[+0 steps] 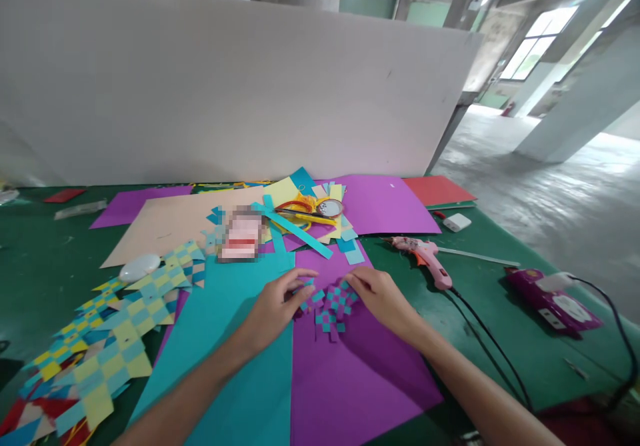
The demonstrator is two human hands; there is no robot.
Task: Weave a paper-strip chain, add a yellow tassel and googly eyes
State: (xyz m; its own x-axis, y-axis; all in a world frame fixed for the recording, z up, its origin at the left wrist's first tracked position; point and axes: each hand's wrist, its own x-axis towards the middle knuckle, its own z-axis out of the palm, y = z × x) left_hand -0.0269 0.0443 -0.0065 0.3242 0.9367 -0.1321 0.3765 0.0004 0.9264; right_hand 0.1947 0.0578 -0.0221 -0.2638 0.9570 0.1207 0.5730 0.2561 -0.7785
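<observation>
A small woven piece of purple and teal paper strips (334,307) lies between my hands, over a purple sheet (345,379). At its left end, my left hand (283,303) is curled with thumb and fingers closing on the piece. The fingertips of my right hand (373,293) pinch its upper right edge. A teal sheet (235,366) lies under my left forearm and meets the purple sheet along a straight edge.
Woven yellow and blue strips (130,326) spread at the left beside a white oval object (140,268). A pink glue gun (425,259) and purple power strip (553,303) sit right. Scissors (305,213) and teal strips lie behind; a white panel (225,93) stands beyond.
</observation>
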